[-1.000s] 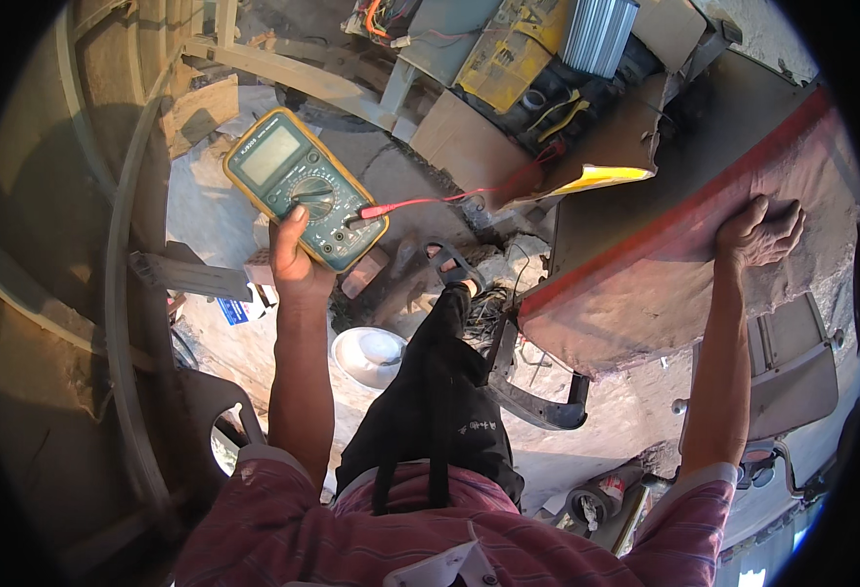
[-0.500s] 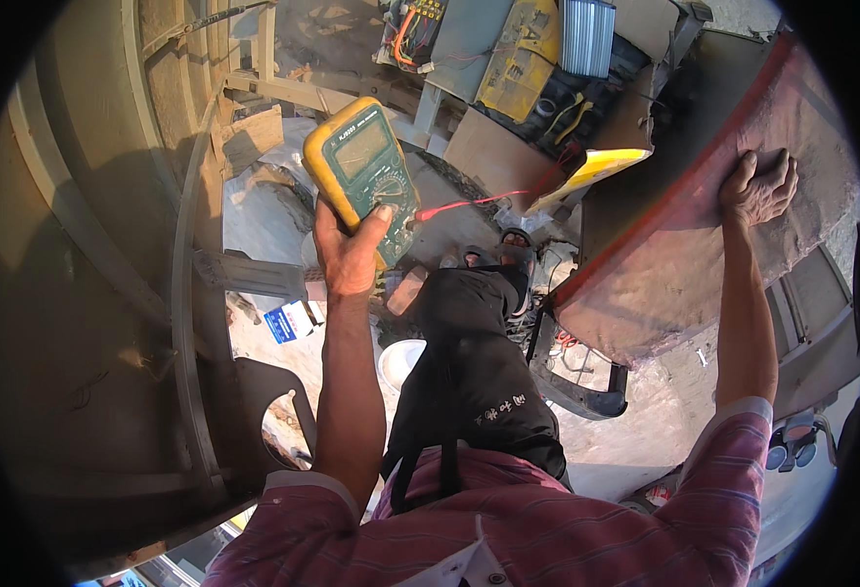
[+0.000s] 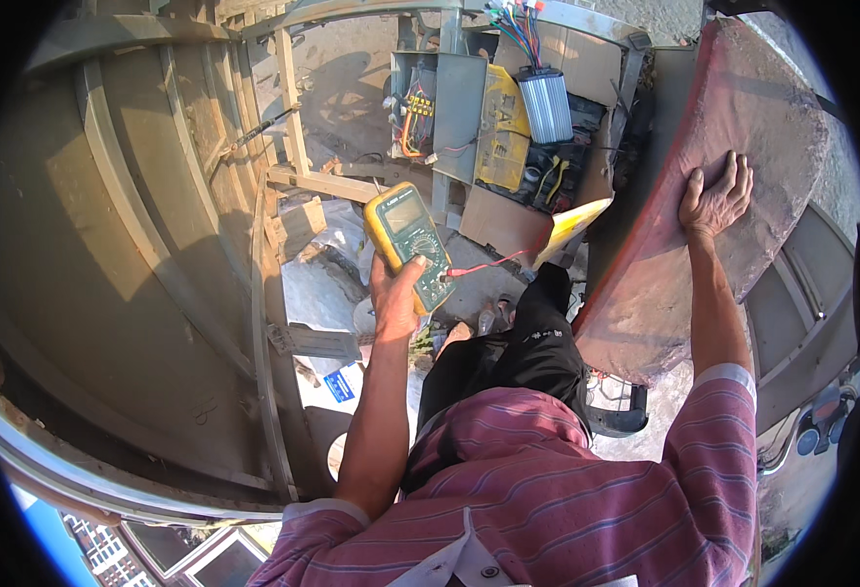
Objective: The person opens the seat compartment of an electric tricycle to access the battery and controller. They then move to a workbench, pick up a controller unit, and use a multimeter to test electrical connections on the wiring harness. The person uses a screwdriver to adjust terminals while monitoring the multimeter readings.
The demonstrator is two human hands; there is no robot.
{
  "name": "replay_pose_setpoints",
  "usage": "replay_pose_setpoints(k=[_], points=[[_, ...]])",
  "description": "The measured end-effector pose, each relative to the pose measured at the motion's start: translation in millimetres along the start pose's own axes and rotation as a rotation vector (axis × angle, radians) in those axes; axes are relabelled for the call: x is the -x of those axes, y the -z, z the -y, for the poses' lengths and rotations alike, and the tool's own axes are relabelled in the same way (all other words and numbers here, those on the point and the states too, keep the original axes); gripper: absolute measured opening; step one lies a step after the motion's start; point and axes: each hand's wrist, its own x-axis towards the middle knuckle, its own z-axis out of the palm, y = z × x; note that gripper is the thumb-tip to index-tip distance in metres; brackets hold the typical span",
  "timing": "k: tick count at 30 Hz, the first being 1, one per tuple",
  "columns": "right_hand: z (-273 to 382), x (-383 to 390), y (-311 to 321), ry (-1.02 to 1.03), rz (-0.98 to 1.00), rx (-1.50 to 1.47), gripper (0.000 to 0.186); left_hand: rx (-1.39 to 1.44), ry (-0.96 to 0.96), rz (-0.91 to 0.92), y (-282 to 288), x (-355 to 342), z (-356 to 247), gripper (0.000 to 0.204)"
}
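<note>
Multimeter [image 3: 410, 247] stays clamped in left hand [image 3: 394, 291]; right hand [image 3: 713, 203], curled before, now lies flatter.

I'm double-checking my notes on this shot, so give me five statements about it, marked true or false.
1. The left hand holds a multimeter with a yellow edge. True.
2. Both hands hold the multimeter. False: the right hand rests on a dusty reddish panel.
3. A red lead runs from the multimeter. True.
4. Coloured wires come out of a finned metal box. True.
5. The person's clothing is all one colour. False: the trousers are black, the shirt reddish with stripes.
</note>
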Motion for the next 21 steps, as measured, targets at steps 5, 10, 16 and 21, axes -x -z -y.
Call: replay_pose_setpoints(k=[5,10,16,21], points=[[1.2,-2.4,4.5,-0.008,0.011,-0.006,0.075,-0.259,0.054,0.293,-21.6,-26.0,-23.2,0.048],[7.4,-7.1,10.0,-0.032,0.021,-0.009,0.076,-0.212,0.207,0.607,-25.8,-24.8,-25.9,0.069],[7.4,-8.3,12.9,-0.051,0.048,-0.009,0.074,-0.283,0.286,0.631,-55.9,-39.5,-12.1,0.069],[12.5,-9.2,14.5,-0.084,0.082,-0.007,0.074,-0.239,0.192,0.641,-94.9,-60.6,-7.3,0.065]])
